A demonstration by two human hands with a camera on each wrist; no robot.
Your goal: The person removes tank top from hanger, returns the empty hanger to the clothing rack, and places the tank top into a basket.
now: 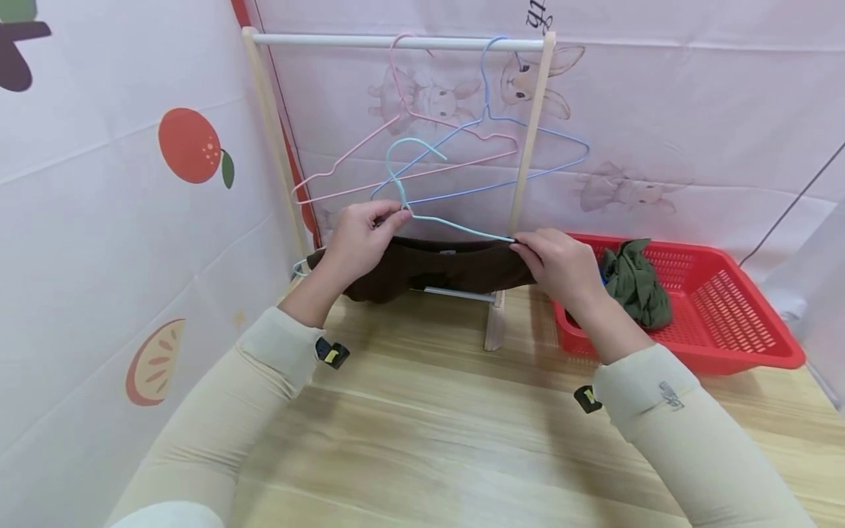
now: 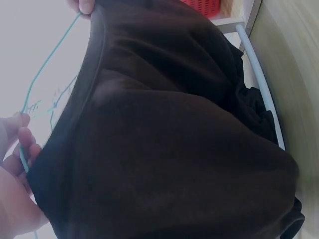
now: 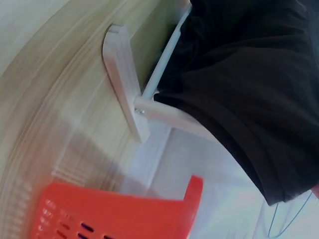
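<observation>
A mint-green wire hanger (image 1: 462, 229) stands in front of the rack, its hook upward. My left hand (image 1: 361, 238) pinches it just below the hook, between thumb and fingers. A dark brown shirt (image 1: 455, 268) hangs from the hanger, with a small label at its neckline. The hanger's left end pokes out past the cloth. At the right shoulder my right hand (image 1: 561, 264) pinches the shirt's edge together with the hanger's arm. In the left wrist view the shirt (image 2: 164, 144) drapes in folds; in the right wrist view its hemmed opening (image 3: 239, 144) shows.
A wooden rack with a white top rail (image 1: 343, 41) stands behind, carrying a pink hanger (image 1: 356, 147) and a blue hanger (image 1: 554, 132). To the right, a red plastic basket (image 1: 739, 359) contains crumpled green cloth (image 1: 637, 286). A patterned wall sheet (image 1: 86, 242) borders the left side.
</observation>
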